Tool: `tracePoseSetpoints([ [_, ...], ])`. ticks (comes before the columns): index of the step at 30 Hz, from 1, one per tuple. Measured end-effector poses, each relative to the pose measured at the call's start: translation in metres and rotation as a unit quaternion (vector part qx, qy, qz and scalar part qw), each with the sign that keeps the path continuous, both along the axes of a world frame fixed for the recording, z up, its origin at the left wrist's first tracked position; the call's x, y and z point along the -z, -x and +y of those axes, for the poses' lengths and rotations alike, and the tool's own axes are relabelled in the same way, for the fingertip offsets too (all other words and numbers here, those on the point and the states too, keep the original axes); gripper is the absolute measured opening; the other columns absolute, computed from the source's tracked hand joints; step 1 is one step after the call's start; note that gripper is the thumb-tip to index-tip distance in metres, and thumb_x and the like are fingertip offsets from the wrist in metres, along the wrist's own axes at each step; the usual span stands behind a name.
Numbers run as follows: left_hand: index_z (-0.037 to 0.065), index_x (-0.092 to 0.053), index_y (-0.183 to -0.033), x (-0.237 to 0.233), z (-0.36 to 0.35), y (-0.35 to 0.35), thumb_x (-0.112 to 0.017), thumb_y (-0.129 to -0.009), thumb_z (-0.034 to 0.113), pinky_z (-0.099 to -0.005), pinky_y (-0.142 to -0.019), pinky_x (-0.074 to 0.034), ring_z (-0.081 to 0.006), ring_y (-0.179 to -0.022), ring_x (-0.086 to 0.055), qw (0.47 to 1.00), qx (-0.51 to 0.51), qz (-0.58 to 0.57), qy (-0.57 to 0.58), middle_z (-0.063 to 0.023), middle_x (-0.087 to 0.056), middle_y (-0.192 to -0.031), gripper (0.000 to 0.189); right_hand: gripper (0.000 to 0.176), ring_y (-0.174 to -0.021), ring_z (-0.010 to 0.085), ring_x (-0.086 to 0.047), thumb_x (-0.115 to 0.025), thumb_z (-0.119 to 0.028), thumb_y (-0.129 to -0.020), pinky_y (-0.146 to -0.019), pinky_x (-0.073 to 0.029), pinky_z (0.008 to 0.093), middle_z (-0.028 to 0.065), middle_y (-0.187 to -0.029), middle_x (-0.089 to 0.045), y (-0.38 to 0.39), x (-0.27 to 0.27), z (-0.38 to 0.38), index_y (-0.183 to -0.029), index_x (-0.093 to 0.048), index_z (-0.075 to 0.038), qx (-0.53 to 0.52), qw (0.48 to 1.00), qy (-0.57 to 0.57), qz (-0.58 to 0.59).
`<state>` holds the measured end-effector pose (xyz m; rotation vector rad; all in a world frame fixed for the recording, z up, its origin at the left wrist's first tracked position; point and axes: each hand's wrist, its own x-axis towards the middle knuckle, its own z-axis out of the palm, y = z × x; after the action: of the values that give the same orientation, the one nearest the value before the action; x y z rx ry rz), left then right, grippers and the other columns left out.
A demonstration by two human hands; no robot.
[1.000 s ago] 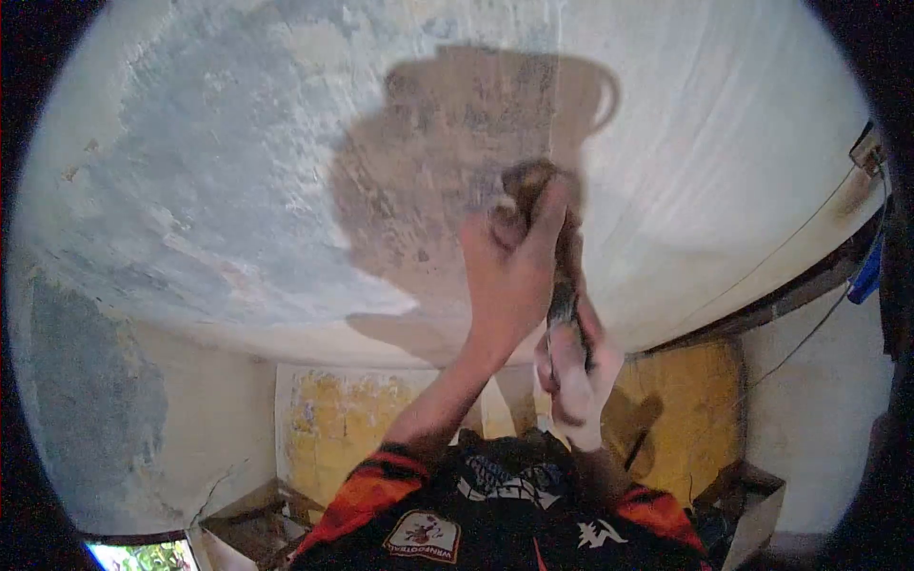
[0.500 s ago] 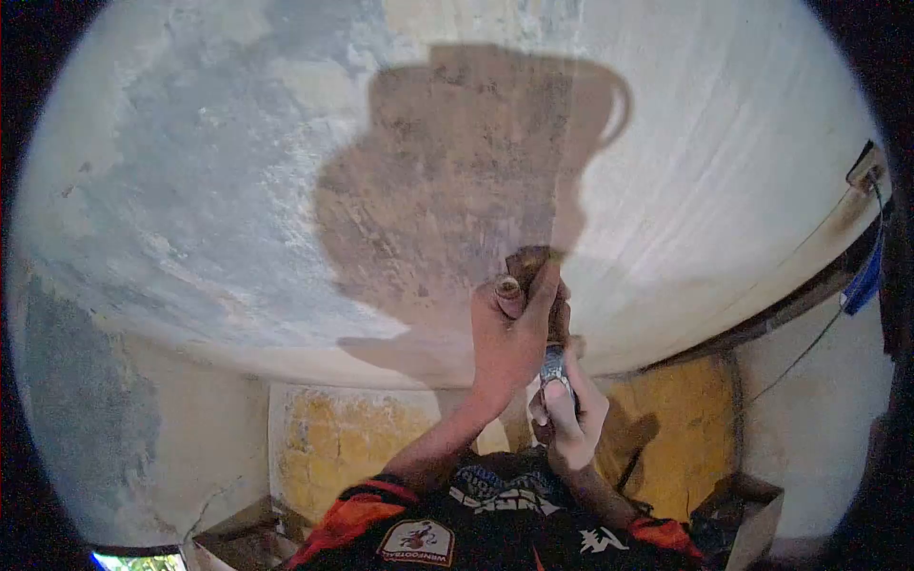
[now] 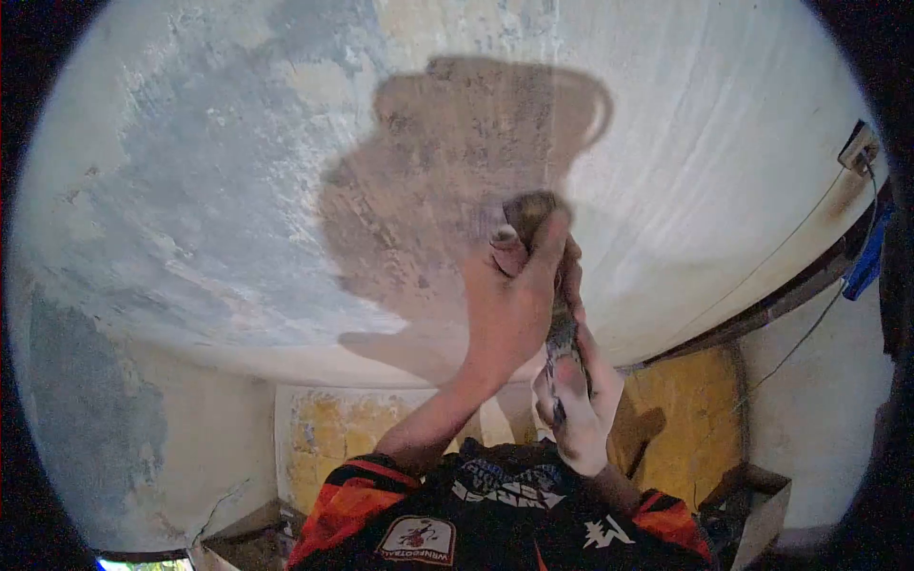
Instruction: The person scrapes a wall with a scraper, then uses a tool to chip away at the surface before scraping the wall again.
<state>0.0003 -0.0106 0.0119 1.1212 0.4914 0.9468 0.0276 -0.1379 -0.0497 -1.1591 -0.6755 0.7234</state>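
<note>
Both my hands grip one long, narrow hand tool point(image 3: 564, 335) with a dark, blocky head and a grey, worn body. My left hand point(image 3: 514, 309) wraps round its upper part, near a short round-ended piece that sticks up at the left. Lower down, my right hand point(image 3: 579, 409) is closed round the grey body, thumb lying along its top. The tool's head overlaps the wall point(image 3: 666, 190), whose surface is patchy grey-blue at left and pale, with streaks, at right. My fingers hide much of the tool, and I cannot tell its exact kind.
A large shadow falls across the wall above my hands. At right hang a socket box point(image 3: 859, 147), a thin cable and a blue object point(image 3: 866, 262) beside a dark ledge. Below are yellow tiled flooring point(image 3: 681, 419) and open boxes point(image 3: 762, 504) at both sides.
Both hands and the tool have moved upward along the wall, the head going from lower to higher. The grip looks the same, and the view has shifted slightly.
</note>
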Motion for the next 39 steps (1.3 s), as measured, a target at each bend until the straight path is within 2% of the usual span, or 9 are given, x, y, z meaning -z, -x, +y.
tracePoseSetpoints([
  [7,0.002,-0.057,-0.068,-0.041,0.005,0.001,-0.059,-0.095,0.017,-0.0255,-0.04,-0.04,-0.0111,-0.044,-0.054,0.999,-0.004,-0.04,-0.024,-0.0035,-0.058,-0.058,0.03,0.055,-0.054,0.003,-0.042,-0.056,-0.031,-0.096,-0.046,-0.03,0.0187,-0.0031,-0.082,-0.052,0.001,-0.033,0.017,-0.143,-0.043,-0.005,0.02,0.999,-0.037,0.002],
  [11,0.002,-0.056,-0.069,0.003,-0.001,-0.011,-0.057,-0.095,0.019,-0.027,-0.037,-0.039,-0.0141,-0.039,-0.053,0.994,-0.097,-0.016,-0.037,-0.0057,-0.056,-0.055,0.031,0.058,-0.054,0.0029,-0.041,-0.058,-0.031,-0.096,-0.046,-0.031,0.0189,-0.0025,-0.081,-0.054,0.001,-0.011,0.0,-0.146,-0.039,-0.007,-0.008,1.0,-0.003,0.02],
  [14,0.003,-0.059,-0.08,-0.032,0.002,0.001,-0.061,-0.093,0.021,-0.0285,-0.039,-0.044,-0.0142,-0.043,-0.056,0.998,0.038,-0.036,0.025,-0.0052,-0.057,-0.058,0.022,0.056,-0.049,0.0039,-0.038,-0.051,-0.026,-0.099,-0.043,-0.028,0.02,-0.0022,-0.068,-0.047,0.009,-0.038,0.001,-0.145,-0.035,0.001,0.032,0.999,-0.023,-0.032],
  [23,0.005,-0.058,-0.074,-0.032,0.001,0.0,-0.062,-0.093,0.021,-0.0282,-0.04,-0.044,-0.0137,-0.045,-0.056,0.999,0.026,-0.028,-0.004,-0.005,-0.058,-0.059,0.025,0.054,-0.05,0.0022,-0.038,-0.05,-0.022,-0.099,-0.043,-0.028,0.0187,-0.003,-0.07,-0.047,0.003,-0.027,0.004,-0.147,-0.033,-0.004,0.003,0.996,-0.046,-0.078],
  [28,0.002,-0.057,-0.069,-0.017,0.01,-0.012,-0.058,-0.094,0.018,-0.0279,-0.041,-0.04,-0.0119,-0.044,-0.054,0.982,-0.13,0.0,-0.139,-0.0036,-0.055,-0.055,0.03,0.053,-0.049,0.0026,-0.039,-0.052,-0.023,-0.098,-0.043,-0.029,0.0193,-0.0023,-0.07,-0.049,-0.008,-0.016,0.014,-0.146,-0.036,-0.005,0.032,0.988,-0.015,-0.149],
  [32,0.0,-0.056,-0.068,-0.075,0.006,-0.009,-0.059,-0.093,0.014,-0.0282,-0.041,-0.038,-0.0116,-0.042,-0.052,0.977,-0.093,-0.045,-0.184,-0.003,-0.054,-0.054,0.029,0.055,-0.049,0.0016,-0.038,-0.052,-0.028,-0.099,-0.042,-0.028,0.0183,-0.003,-0.074,-0.05,-0.008,-0.068,0.021,-0.147,-0.036,-0.006,-0.007,0.998,-0.062,-0.013],
  [35,0.0,-0.057,-0.071,-0.019,-0.001,-0.008,-0.06,-0.093,0.018,-0.0264,-0.041,-0.04,-0.0112,-0.043,-0.053,0.986,-0.107,-0.026,-0.122,-0.0047,-0.057,-0.058,0.028,0.055,-0.049,0.0014,-0.037,-0.053,-0.03,-0.098,-0.042,-0.028,0.0187,-0.0043,-0.073,-0.047,-0.006,-0.014,0.008,-0.146,-0.037,-0.006,-0.004,0.995,-0.016,-0.096],
  [36,0.0,-0.057,-0.072,-0.013,-0.001,-0.01,-0.06,-0.093,0.02,-0.0262,-0.04,-0.04,-0.0112,-0.043,-0.054,0.991,-0.093,-0.031,-0.086,-0.005,-0.057,-0.058,0.029,0.054,-0.051,0.0019,-0.041,-0.054,-0.03,-0.098,-0.042,-0.03,0.0192,-0.0033,-0.073,-0.051,-0.01,-0.024,0.012,-0.145,-0.039,-0.007,-0.013,1.0,-0.014,-0.023],
  [39,0.0,-0.056,-0.072,-0.066,0.004,-0.008,-0.059,-0.093,0.014,-0.0273,-0.038,-0.041,-0.0129,-0.043,-0.055,0.991,-0.075,-0.054,-0.094,-0.0051,-0.056,-0.057,0.026,0.054,-0.051,0.0032,-0.046,-0.056,-0.032,-0.098,-0.042,-0.034,0.02,-0.0037,-0.07,-0.053,-0.009,-0.05,0.012,-0.143,-0.041,-0.007,-0.011,0.999,-0.014,0.035],
])
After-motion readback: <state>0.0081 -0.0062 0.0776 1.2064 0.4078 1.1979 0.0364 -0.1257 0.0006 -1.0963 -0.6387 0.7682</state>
